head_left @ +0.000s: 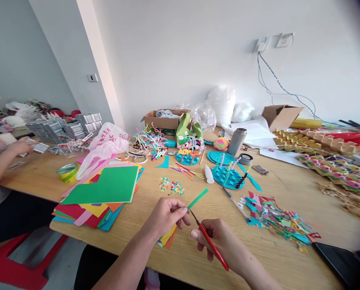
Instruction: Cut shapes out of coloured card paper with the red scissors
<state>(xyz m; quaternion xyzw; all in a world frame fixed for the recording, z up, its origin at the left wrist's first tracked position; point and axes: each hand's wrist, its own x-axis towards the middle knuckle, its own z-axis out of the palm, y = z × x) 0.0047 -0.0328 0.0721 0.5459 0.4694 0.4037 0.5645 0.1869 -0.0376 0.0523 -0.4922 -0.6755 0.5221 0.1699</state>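
Between the thumb and fingers of my left hand (171,213) is a narrow strip of green paper (199,197), its free end pointing up and right. My right hand (217,237) grips a pair of scissors (211,243) with red handles; the dark blade tips are at the strip's lower end, by my left fingertips. Whether the blades touch the paper I cannot tell. Partly hidden under my left hand lie yellow and orange paper pieces (168,237). Just beyond my hands are small piles of coloured paper bits (176,187).
A stack of coloured paper (107,185) lies at left, beside yellow-green tape (67,172). Paper scraps (282,219) and a black phone (338,262) are at right. Blue crafts (228,176), a glue bottle (209,175) and a steel flask (238,141) stand behind. Another person's hand (24,146) holds cards at far left.
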